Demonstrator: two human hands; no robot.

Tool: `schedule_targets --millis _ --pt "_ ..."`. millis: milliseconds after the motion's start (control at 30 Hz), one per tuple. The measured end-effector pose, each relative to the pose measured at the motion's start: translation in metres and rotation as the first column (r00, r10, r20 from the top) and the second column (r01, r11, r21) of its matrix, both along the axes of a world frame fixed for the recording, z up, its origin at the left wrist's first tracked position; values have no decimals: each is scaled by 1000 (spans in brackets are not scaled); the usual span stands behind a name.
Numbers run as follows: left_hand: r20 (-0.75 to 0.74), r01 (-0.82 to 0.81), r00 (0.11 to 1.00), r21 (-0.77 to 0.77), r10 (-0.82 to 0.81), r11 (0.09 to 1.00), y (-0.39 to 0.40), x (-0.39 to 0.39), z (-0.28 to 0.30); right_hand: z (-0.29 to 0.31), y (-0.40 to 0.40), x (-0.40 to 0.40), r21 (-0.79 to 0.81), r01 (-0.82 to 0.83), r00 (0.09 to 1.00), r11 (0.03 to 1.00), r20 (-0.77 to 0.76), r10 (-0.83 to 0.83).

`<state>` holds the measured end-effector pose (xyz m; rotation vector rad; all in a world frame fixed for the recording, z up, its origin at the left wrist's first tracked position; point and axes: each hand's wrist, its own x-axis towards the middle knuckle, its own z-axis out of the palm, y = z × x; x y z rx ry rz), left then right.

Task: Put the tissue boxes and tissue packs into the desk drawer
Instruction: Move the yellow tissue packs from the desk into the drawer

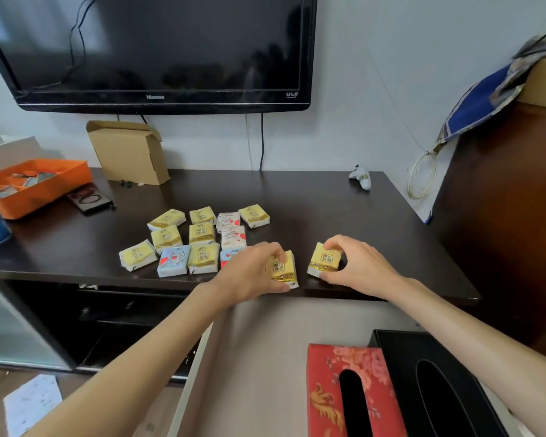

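Several small tissue packs (199, 234), yellow, white and pale blue, lie in loose rows on the dark desk (328, 209). My left hand (252, 272) grips a yellow tissue pack (282, 269) at the desk's front edge. My right hand (360, 263) grips another yellow tissue pack (323, 260) just to its right. Below the desk edge the open drawer (259, 357) shows a pale bottom. In its right part stand a red floral tissue box (353, 392) and a black tissue box (435, 383), side by side.
A television (158, 48) hangs on the wall above the desk. A cardboard box (130, 152) stands at the back, an orange tray (35, 184) at the left, a white game controller (361, 176) at the back right. A brown cabinet (501, 216) borders the desk on the right.
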<state>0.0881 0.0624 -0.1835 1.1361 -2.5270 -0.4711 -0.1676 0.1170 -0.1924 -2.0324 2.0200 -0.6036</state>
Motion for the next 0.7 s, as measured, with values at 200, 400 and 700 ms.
schedule_targets --millis 200,400,700 --pt "-42 71 997 -32 -72 997 55 65 -15 -20 63 46 -96 -135 973 986 177 151" --pt "209 56 976 31 -61 998 64 86 -68 -40 71 85 119 -221 975 968 10 221" --pt "409 137 910 -147 -65 980 37 68 -93 -64 47 110 301 -121 979 946 -124 165"
